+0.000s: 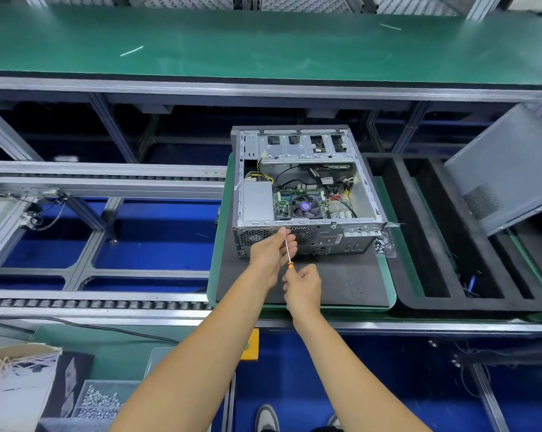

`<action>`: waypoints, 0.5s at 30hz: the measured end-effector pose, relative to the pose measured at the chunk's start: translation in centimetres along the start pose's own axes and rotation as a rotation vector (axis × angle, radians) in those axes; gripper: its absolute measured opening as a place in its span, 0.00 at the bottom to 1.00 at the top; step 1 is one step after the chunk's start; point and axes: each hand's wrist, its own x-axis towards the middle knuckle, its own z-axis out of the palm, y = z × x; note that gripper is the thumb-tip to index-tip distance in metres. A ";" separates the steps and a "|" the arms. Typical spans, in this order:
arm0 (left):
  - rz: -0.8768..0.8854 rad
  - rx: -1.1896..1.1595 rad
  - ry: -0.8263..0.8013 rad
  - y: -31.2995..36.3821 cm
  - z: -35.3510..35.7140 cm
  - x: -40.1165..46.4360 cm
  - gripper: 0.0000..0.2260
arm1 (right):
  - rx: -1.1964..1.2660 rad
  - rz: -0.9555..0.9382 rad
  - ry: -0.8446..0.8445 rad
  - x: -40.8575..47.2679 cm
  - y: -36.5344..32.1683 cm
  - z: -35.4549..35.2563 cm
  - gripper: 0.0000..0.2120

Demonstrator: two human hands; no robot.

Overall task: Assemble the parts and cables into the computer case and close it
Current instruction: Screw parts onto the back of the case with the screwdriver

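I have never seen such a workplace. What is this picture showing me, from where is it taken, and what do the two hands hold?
The one picture comes from a camera worn on a person's head, looking down at their own arms. An open computer case lies on a dark mat on a green tray. The right hand grips the orange handle of a screwdriver. The left hand holds its metal shaft near the tip, at the case's back panel. A grey side cover leans to the right, not yet fitted.
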 end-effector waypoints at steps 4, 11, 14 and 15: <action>0.006 0.040 0.010 0.2 0.1 0.2 0.08 | 0.011 0.003 -0.011 0.2 0.0 0.1 0.11; 0.054 0.059 0.056 0.1 0.2 0.4 0.09 | -0.090 -0.073 -0.005 0.0 -0.1 0.0 0.11; 0.063 0.069 0.054 0.0 0.3 0.3 0.09 | -0.001 0.002 -0.012 0.1 -0.3 0.3 0.11; 0.058 0.072 0.041 0.1 0.2 0.3 0.10 | 0.036 0.038 -0.016 0.1 -0.4 0.3 0.10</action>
